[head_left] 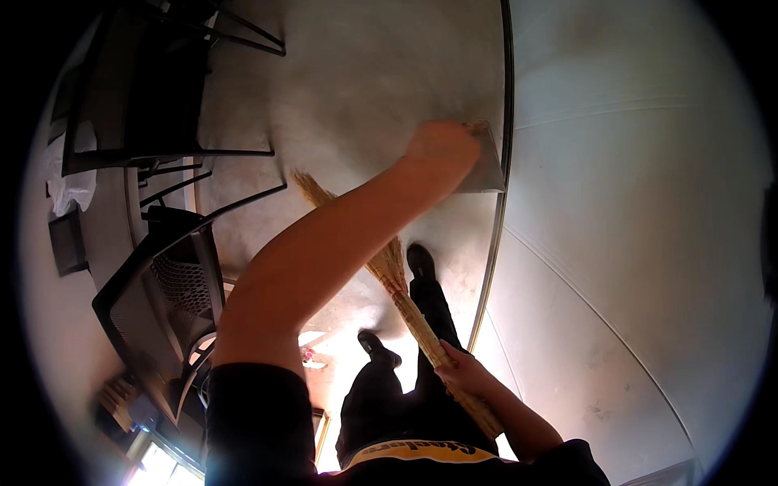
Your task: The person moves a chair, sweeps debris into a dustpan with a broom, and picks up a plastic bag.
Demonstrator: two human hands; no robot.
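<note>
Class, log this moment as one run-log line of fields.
left hand: holds dustpan by wall | right hand: grips straw broom | floor: grey concrete

The bare floor (365, 73) at twelve o'clock is open. A big wall (632, 202) blocks the way from one to five o'clock. Black chairs (162, 275) crowd nine o'clock. The broom (405, 300) crosses the middle, near the shoes (420, 261).

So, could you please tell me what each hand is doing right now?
Left hand: closed on a grey dustpan.
Right hand: closed around a straw broom.
</note>
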